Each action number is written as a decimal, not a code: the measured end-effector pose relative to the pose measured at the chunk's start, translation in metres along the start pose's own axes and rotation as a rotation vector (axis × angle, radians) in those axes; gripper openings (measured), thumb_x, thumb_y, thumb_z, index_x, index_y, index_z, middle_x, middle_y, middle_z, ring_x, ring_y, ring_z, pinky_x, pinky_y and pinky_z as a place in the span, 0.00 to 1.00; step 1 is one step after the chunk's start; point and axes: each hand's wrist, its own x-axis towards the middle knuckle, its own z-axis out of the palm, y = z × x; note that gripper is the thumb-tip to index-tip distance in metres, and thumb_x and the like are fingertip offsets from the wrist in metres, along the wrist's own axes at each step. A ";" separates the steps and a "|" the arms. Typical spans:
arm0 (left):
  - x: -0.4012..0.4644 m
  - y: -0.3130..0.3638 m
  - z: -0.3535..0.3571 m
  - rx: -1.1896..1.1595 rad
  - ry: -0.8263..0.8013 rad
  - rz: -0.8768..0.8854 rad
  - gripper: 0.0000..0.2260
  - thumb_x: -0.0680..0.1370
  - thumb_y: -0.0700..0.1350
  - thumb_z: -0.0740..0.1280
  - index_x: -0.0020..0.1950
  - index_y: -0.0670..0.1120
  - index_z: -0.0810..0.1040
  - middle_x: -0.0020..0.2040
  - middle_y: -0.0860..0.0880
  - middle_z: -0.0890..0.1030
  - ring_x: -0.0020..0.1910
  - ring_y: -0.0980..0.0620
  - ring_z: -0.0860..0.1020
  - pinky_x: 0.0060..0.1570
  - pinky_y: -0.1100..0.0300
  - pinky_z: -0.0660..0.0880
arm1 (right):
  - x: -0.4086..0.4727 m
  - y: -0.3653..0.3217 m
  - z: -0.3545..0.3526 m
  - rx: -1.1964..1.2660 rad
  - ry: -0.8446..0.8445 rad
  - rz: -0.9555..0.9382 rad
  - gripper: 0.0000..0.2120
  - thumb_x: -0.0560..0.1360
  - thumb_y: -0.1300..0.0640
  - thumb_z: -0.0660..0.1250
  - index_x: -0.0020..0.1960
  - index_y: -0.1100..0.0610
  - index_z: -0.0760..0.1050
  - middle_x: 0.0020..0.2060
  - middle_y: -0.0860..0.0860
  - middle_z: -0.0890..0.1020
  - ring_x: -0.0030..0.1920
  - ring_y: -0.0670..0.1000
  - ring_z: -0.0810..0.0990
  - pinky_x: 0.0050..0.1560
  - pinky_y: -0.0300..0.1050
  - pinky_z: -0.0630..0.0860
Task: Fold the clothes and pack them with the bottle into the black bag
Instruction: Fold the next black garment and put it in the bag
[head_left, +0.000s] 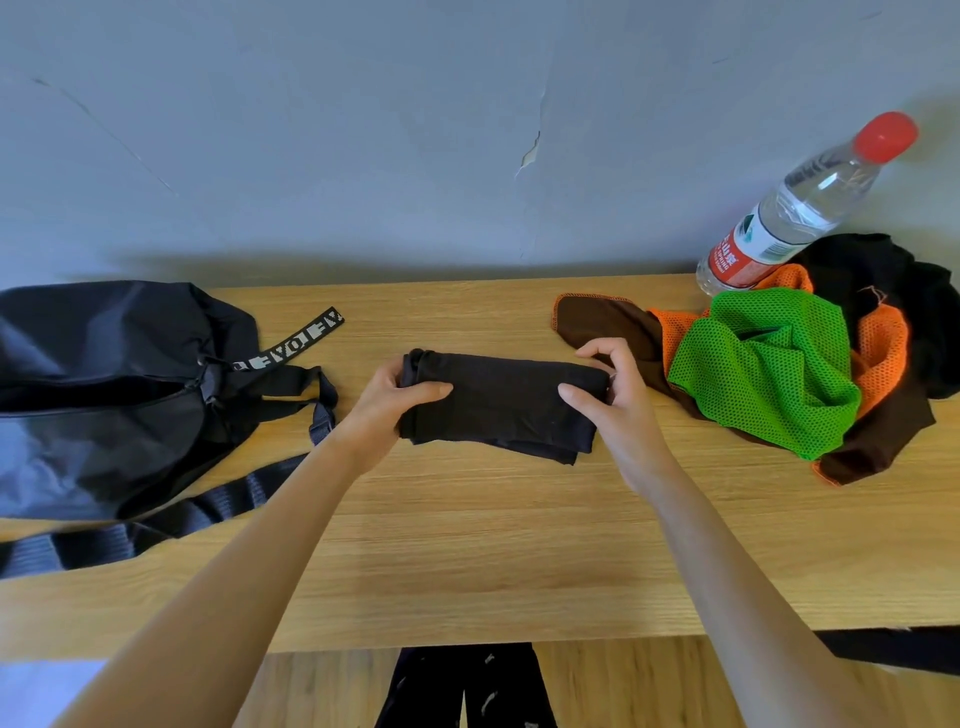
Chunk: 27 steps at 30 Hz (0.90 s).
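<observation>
A folded black garment (501, 402) lies at the middle of the wooden table (467, 545). My left hand (392, 410) grips its left end, thumb on top. My right hand (615, 395) pinches its right end. The black bag (104, 395) sits at the left with its zipper open and straps trailing toward the front edge. At the right lies a heap of unfolded clothes: a green mesh piece (769, 364), an orange mesh piece (883, 343), a brown piece (608, 322) and a black one (883, 270). A clear water bottle (795, 208) with a red cap stands behind the heap.
A grey wall (415, 130) rises right behind the table's far edge. The bag's lettered strap (296, 345) lies on the table between the bag and the folded garment. Bare wood lies in front of my hands. My legs show below the table's front edge.
</observation>
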 end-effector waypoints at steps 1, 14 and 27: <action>-0.001 -0.001 0.001 -0.031 0.018 -0.001 0.10 0.75 0.34 0.65 0.50 0.48 0.72 0.47 0.49 0.79 0.49 0.50 0.78 0.48 0.56 0.76 | 0.000 -0.001 0.000 0.025 0.002 0.002 0.16 0.74 0.62 0.69 0.55 0.48 0.68 0.55 0.56 0.75 0.55 0.54 0.77 0.50 0.49 0.78; 0.006 -0.010 0.002 0.347 0.125 0.185 0.13 0.75 0.41 0.68 0.57 0.50 0.72 0.52 0.52 0.78 0.51 0.56 0.78 0.41 0.66 0.78 | 0.009 -0.002 -0.011 -0.146 -0.009 -0.033 0.13 0.75 0.63 0.67 0.56 0.52 0.68 0.51 0.47 0.75 0.51 0.41 0.75 0.49 0.35 0.73; 0.003 -0.018 -0.004 0.301 -0.016 0.175 0.12 0.81 0.37 0.58 0.53 0.54 0.72 0.58 0.49 0.74 0.55 0.50 0.75 0.48 0.57 0.76 | 0.012 0.012 -0.018 -0.075 -0.159 0.028 0.16 0.76 0.66 0.64 0.57 0.48 0.70 0.54 0.48 0.75 0.56 0.49 0.76 0.52 0.46 0.77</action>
